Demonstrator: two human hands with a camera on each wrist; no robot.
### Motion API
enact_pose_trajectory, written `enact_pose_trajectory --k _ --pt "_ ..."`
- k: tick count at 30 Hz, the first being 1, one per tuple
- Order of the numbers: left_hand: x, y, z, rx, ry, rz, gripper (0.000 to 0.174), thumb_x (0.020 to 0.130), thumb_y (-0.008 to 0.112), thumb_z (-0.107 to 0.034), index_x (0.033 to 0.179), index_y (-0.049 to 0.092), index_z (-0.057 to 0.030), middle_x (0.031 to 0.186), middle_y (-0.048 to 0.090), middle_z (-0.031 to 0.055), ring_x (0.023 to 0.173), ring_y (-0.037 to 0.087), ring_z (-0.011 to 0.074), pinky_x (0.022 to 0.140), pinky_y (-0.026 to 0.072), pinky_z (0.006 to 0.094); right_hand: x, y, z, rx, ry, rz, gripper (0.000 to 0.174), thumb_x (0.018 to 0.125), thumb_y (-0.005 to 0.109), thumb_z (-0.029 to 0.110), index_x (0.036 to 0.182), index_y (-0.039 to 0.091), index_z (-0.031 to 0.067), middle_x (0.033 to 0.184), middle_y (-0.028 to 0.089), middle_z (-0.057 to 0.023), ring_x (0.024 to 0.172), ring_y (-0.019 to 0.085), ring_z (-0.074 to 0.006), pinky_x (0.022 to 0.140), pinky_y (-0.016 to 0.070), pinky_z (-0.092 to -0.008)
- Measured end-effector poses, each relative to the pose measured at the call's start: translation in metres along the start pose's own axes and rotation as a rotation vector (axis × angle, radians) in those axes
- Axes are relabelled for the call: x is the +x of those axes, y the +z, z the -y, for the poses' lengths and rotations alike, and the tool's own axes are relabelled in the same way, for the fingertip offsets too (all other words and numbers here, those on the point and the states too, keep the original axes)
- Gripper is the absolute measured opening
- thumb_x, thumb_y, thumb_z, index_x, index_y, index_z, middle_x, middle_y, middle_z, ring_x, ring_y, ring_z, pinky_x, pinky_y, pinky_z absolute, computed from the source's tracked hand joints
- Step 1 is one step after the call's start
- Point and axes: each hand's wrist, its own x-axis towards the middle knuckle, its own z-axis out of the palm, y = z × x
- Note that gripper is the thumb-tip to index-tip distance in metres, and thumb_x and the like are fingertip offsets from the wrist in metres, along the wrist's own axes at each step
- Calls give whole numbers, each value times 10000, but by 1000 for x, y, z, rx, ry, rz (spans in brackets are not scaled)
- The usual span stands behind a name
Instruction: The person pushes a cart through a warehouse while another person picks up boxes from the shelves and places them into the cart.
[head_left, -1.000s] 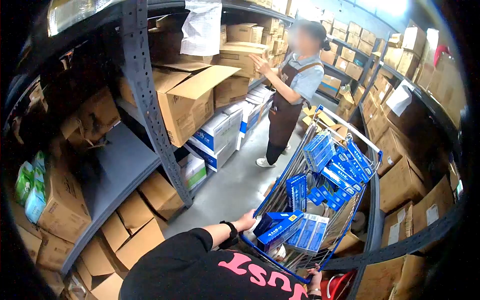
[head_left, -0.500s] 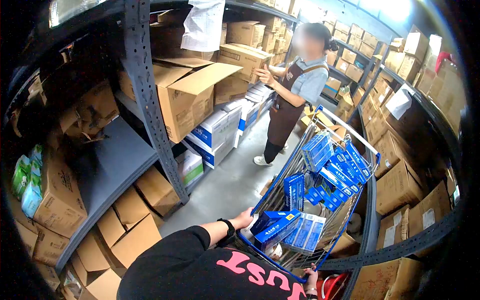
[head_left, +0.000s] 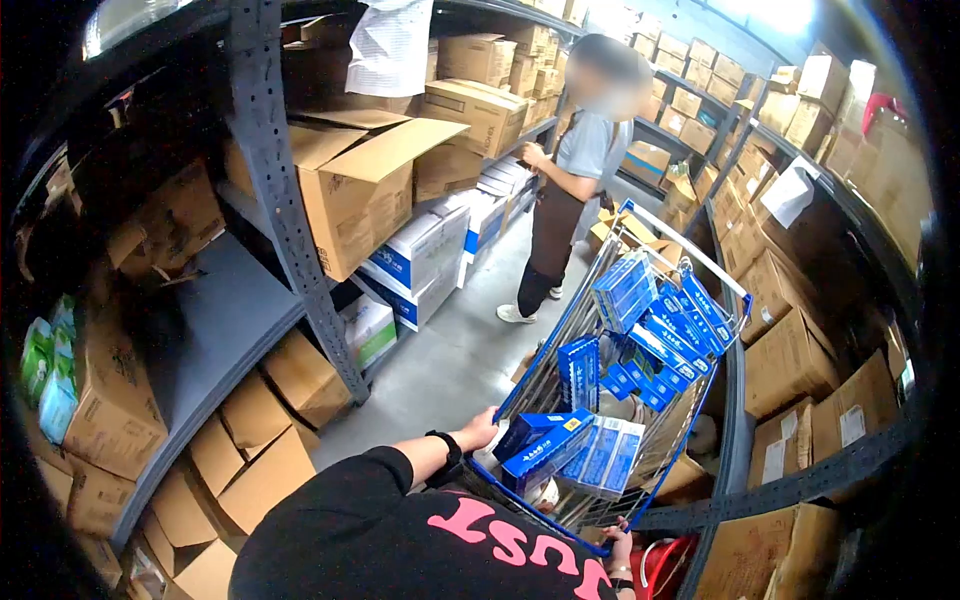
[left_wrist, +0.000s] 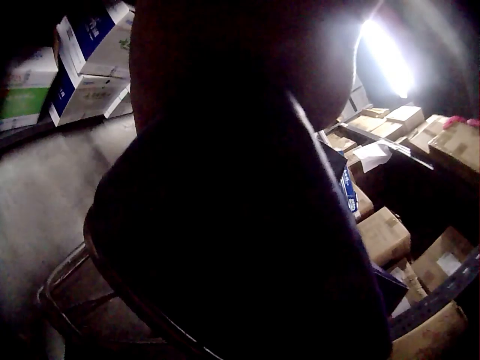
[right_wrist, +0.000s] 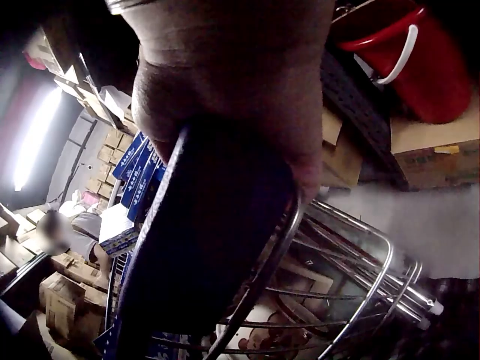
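A wire shopping cart [head_left: 692, 248] with blue edging stands in front of me in the head view. My left hand [head_left: 480, 430] grips the near left corner of its rim. On the near right corner, my right hand [head_left: 618, 553] is wrapped around the edge. Inside the cart lie several blue boxes [head_left: 550, 452], some loose and some in shrink-wrapped packs [head_left: 605, 455]. The right wrist view shows that hand [right_wrist: 232, 82] over the broad dark handle [right_wrist: 202, 240], its fingers mostly hidden. Deep shadow covers the left hand [left_wrist: 247, 60] in its own view.
A person in a brown apron [head_left: 552, 230] stands in the aisle beyond the cart. Metal shelving [head_left: 285, 200] with cartons lines the left, including an open carton [head_left: 365, 200]. More cartons [head_left: 790, 360] fill the right shelves, close beside the cart. A red bucket [right_wrist: 442, 75] sits near my right hand.
The person in the apron has turned toward the left shelves and lowered their hands. The whole head view has shifted slightly, while both my hands stay on the cart.
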Motion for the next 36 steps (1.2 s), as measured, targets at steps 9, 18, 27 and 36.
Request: enact_pose_trajectory --k 9,18,27,36 --pt "21 5 18 19 13 -9 402 716 373 -101 1116 359 -61 971 495 240 933 472 353 797 367 376 2 15 9 -8 -44 -6 504 558 457 35 1051 363 87 633 467 -24 600 495 -165 411 448 -355" --pt "31 2 10 74 30 -2 407 728 378 -110 1133 344 -75 958 495 251 915 474 371 774 376 396 8 22 25 22 34 11 543 571 454 28 1097 339 91 654 472 -50 604 492 -171 392 455 -334" --pt "40 3 -3 79 -24 -1 407 727 413 -120 1129 370 -72 963 509 221 909 498 323 782 387 359 22 22 24 25 -17 11 517 559 443 18 1064 368 103 638 452 -21 636 486 -158 419 450 -359" --pt "80 15 -19 78 -66 16 382 731 417 -112 1104 392 -37 983 510 200 941 480 306 810 366 338 50 18 46 -10 -36 15 516 597 444 -9 1093 330 77 663 467 -47 611 485 -166 401 460 -341"
